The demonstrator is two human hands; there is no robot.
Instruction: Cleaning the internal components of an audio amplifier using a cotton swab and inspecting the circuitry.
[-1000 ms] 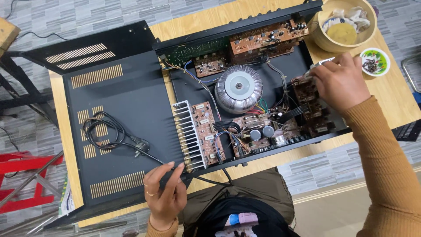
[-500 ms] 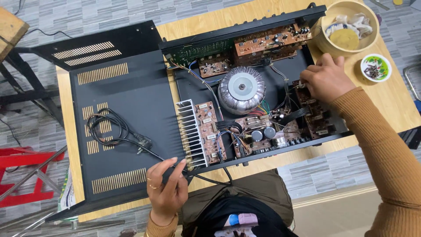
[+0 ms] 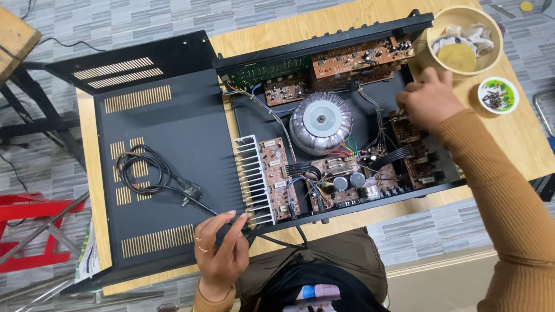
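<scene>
On the wooden table point(image 3: 358, 17), seen from the head camera, lay an opened amplifier chassis point(image 3: 341, 124) with its long axis running left to right across the view, the front panel edge turned toward the person and the rear panel away. Its black perforated cover point(image 3: 167, 150) was already off and rested just beside it on the left, a coiled power cord point(image 3: 144, 170) lying on top. Exposed inside were a toroidal transformer point(image 3: 321, 122) near the middle, a finned heat sink point(image 3: 255, 179) at the left end with fins running front to back, and several brown circuit boards point(image 3: 361, 58). The left hand point(image 3: 221, 254) rested at the chassis's near left corner, fingers spread narrowly over the cover edge and cord, gripping nothing clearly. The right hand point(image 3: 429, 103) was curled over the boards at the right end, fingertips bunched; whether they pinched a part could not be told. Judging from this, the opening stage was complete, while every board remained mounted and wired. Beyond the chassis stood a wooden bowl point(image 3: 462, 40) and a small dish of screws point(image 3: 498, 95).
</scene>
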